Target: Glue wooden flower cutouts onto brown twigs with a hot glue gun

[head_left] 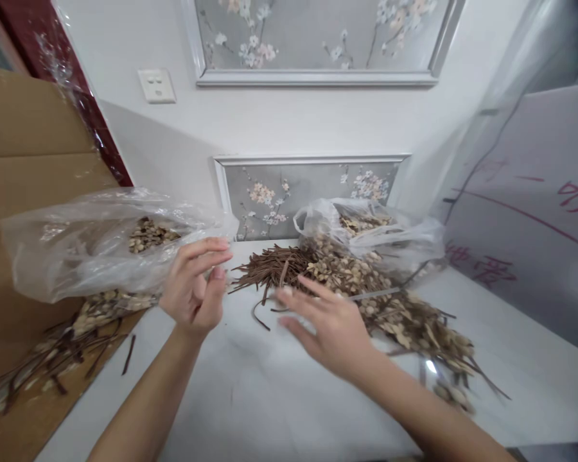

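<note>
My left hand [192, 285] is raised over the left part of the white table, its fingers bent and apart from the thumb, with nothing visible in it. Smeared a little by motion, my right hand [327, 324] has its fingers stretched toward a pile of thin, dark brown dried stalks [270, 266]. One brown strip [284, 274] sticks up just beyond those fingertips; I cannot tell if they touch it. A larger heap of pale, dried slices mixed with stalks [395, 314] spreads to the right of the pile, partly hidden behind my right hand.
A clear plastic bag [91, 250] with dried slices lies at the left, by a cardboard box [33, 231]. Loose stalks [67, 359] lie on a brown surface there. A white plastic bag [414, 237] stands at the back right. The wall [318, 122] rises behind the table [250, 398].
</note>
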`<state>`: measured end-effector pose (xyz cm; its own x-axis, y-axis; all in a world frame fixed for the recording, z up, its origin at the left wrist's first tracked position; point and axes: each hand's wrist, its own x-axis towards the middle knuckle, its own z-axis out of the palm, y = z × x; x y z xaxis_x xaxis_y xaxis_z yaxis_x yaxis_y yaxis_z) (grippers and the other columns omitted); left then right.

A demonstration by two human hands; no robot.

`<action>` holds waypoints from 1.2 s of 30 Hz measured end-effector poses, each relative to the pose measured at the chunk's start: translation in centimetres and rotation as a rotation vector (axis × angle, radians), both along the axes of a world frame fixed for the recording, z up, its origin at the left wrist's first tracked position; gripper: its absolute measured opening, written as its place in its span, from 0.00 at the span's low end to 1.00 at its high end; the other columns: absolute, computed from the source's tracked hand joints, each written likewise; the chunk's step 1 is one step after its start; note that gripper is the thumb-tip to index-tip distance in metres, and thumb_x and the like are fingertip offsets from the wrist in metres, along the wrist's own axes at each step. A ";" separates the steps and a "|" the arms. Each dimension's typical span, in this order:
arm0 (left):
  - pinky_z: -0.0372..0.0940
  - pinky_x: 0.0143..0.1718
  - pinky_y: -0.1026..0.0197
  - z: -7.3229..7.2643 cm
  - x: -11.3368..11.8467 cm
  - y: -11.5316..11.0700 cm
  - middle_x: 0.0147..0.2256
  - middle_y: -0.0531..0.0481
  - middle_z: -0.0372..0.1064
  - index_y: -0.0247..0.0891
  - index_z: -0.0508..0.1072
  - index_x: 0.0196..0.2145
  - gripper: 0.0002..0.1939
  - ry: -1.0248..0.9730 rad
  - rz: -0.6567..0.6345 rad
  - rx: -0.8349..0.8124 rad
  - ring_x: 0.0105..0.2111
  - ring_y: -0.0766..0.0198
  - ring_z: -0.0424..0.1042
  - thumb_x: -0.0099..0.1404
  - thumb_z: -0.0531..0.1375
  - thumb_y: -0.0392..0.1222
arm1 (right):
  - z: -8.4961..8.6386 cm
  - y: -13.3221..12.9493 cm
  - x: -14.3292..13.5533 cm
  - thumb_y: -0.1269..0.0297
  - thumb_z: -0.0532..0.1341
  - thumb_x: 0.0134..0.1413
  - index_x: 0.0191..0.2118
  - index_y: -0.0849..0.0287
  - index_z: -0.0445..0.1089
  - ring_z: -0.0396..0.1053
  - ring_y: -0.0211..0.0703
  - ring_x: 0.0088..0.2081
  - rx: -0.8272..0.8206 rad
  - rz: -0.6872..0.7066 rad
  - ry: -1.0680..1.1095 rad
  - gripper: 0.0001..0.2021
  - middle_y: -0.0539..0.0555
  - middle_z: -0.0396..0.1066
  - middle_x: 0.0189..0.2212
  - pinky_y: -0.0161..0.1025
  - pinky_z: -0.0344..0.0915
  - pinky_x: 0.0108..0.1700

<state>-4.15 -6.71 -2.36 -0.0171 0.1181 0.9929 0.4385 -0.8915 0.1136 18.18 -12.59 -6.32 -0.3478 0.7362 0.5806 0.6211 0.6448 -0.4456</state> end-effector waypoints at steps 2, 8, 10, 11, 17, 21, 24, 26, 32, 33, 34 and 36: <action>0.70 0.46 0.48 0.2 0.0 0.0 0.40 0.48 0.72 0.44 0.76 0.41 0.11 -0.051 -0.038 0.098 0.43 0.56 0.73 0.63 0.58 0.33 | -3.6 -1.7 0.7 0.56 0.56 0.64 0.59 0.48 0.68 0.56 0.57 0.65 -0.054 0.078 -0.248 0.19 0.53 0.71 0.56 0.54 0.60 0.61; 0.70 0.41 0.54 -0.6 2.6 -0.6 0.41 0.43 0.73 0.38 0.75 0.41 0.15 0.404 -0.108 0.059 0.43 0.57 0.73 0.59 0.56 0.27 | -9.7 -4.3 2.9 0.52 0.57 0.62 0.66 0.47 0.58 0.50 0.60 0.67 -0.356 0.166 -0.460 0.27 0.55 0.62 0.63 0.58 0.53 0.64; 0.69 0.44 0.53 -1.7 3.9 -0.7 0.42 0.43 0.74 0.37 0.75 0.39 0.13 0.700 -0.104 -0.055 0.44 0.56 0.72 0.60 0.56 0.29 | -9.3 -4.3 3.2 0.49 0.55 0.62 0.67 0.48 0.55 0.48 0.60 0.68 -0.399 0.204 -0.459 0.29 0.56 0.58 0.65 0.60 0.46 0.67; 0.68 0.45 0.52 -2.5 4.4 -0.7 0.43 0.43 0.74 0.37 0.76 0.38 0.11 0.840 -0.098 -0.134 0.45 0.55 0.72 0.60 0.56 0.30 | -8.8 -4.1 3.2 0.48 0.54 0.63 0.67 0.49 0.56 0.47 0.59 0.68 -0.412 0.230 -0.455 0.29 0.57 0.58 0.65 0.60 0.42 0.67; 0.65 0.51 0.49 -10.0 4.8 -1.6 0.51 0.42 0.72 0.38 0.78 0.39 0.11 1.298 -0.123 -0.502 0.52 0.50 0.69 0.61 0.58 0.34 | -7.0 -3.4 3.4 0.47 0.53 0.63 0.63 0.53 0.62 0.50 0.52 0.67 -0.391 0.315 -0.419 0.27 0.59 0.63 0.62 0.57 0.32 0.69; 0.61 0.57 0.47 -14.6 4.2 -3.0 0.58 0.39 0.66 0.35 0.75 0.48 0.18 1.259 -0.115 -0.607 0.58 0.48 0.64 0.60 0.58 0.35 | -7.2 -3.4 3.6 0.48 0.54 0.62 0.64 0.55 0.61 0.48 0.53 0.68 -0.379 0.315 -0.395 0.29 0.60 0.65 0.60 0.57 0.33 0.69; 0.58 0.61 0.46 -16.0 4.5 -4.0 0.58 0.35 0.65 0.32 0.73 0.52 0.22 1.212 -0.079 -0.668 0.59 0.47 0.63 0.59 0.58 0.34 | -7.7 -3.5 3.7 0.50 0.56 0.61 0.63 0.55 0.62 0.47 0.52 0.68 -0.374 0.314 -0.387 0.28 0.60 0.65 0.61 0.57 0.34 0.69; 0.57 0.62 0.45 -16.1 4.7 -4.4 0.57 0.34 0.66 0.31 0.73 0.52 0.23 1.214 -0.062 -0.702 0.60 0.46 0.62 0.59 0.58 0.34 | -8.3 -3.6 3.6 0.52 0.57 0.60 0.62 0.54 0.63 0.47 0.52 0.68 -0.368 0.288 -0.383 0.26 0.59 0.64 0.61 0.58 0.35 0.69; 0.59 0.61 0.43 -14.2 3.1 -4.6 0.65 0.37 0.53 0.39 0.65 0.59 0.37 1.086 -0.118 -0.841 0.63 0.46 0.57 0.50 0.58 0.29 | -10.7 -3.7 3.1 0.62 0.61 0.56 0.56 0.50 0.70 0.58 0.56 0.64 -0.328 0.112 -0.184 0.21 0.57 0.71 0.56 0.56 0.55 0.64; 0.58 0.61 0.43 -13.4 2.8 -4.3 0.66 0.39 0.52 0.41 0.62 0.61 0.40 0.991 -0.127 -0.857 0.64 0.48 0.56 0.49 0.57 0.27 | -10.3 -3.4 3.1 0.62 0.62 0.55 0.54 0.50 0.72 0.62 0.57 0.62 -0.321 0.084 -0.094 0.19 0.57 0.73 0.53 0.55 0.59 0.62; 0.58 0.62 0.44 -12.4 2.5 -4.0 0.66 0.40 0.52 0.42 0.60 0.62 0.41 0.872 -0.137 -0.864 0.64 0.49 0.56 0.50 0.55 0.26 | -9.6 -3.0 3.0 0.62 0.62 0.55 0.52 0.50 0.74 0.66 0.57 0.59 -0.322 0.056 0.018 0.18 0.57 0.75 0.51 0.54 0.62 0.60; 0.57 0.62 0.43 -9.4 2.2 -3.4 0.63 0.42 0.57 0.44 0.61 0.61 0.37 0.605 -0.187 -0.869 0.63 0.51 0.58 0.54 0.53 0.26 | -6.6 -2.0 2.9 0.59 0.62 0.57 0.50 0.53 0.76 0.73 0.56 0.51 -0.365 0.032 0.285 0.16 0.59 0.76 0.48 0.52 0.68 0.54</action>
